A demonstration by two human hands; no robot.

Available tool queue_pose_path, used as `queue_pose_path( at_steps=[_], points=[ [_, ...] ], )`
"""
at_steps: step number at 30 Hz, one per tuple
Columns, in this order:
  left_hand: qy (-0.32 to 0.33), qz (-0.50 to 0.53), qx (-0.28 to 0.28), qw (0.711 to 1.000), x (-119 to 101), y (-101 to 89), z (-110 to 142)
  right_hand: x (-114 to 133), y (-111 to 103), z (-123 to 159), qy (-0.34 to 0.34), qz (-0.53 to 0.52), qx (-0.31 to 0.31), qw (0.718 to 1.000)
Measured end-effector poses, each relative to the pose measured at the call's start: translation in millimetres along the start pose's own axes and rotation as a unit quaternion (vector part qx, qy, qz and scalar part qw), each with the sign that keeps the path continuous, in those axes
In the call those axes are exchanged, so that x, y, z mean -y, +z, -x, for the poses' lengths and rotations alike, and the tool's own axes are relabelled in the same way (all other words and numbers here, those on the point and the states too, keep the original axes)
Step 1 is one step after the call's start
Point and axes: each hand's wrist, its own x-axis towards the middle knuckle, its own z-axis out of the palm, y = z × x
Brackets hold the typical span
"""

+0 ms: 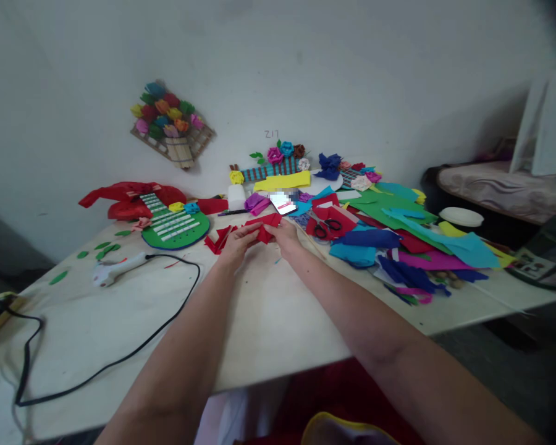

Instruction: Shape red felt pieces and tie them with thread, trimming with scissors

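Both my hands meet over the middle of the table around a piece of red crepe-like paper (269,230). My left hand (241,240) has its fingers closed on the paper's left part. On the other side, my right hand (283,236) pinches it between thumb and fingers. More folded red paper pieces (219,240) lie just left of my left hand. Behind my hands rests a phone (285,204) with a lit screen. Scissors with black handles (327,228) lie on red paper to the right.
A white glue gun (120,269) with a long black cord (197,278) lies at left, near green paper leaves (106,250). A green guitar-shaped craft (176,228) sits beyond. Coloured paper sheets (389,207) heap up at right, with a large bottle (549,253) at the edge.
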Motion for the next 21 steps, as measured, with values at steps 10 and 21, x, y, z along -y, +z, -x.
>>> queue_pose_path(
  at_steps=[10,21],
  points=[
    [0.022,0.032,-0.025,0.999,3.2,-12.2,-7.4,1.3,-3.2,-2.8,-0.004,0.037,0.072,0.997],
    [0.013,0.069,-0.042,0.997,-6.8,-12.3,-4.8,2.4,-29.9,-18.8,-0.316,0.422,-0.009,0.85]
  ],
)
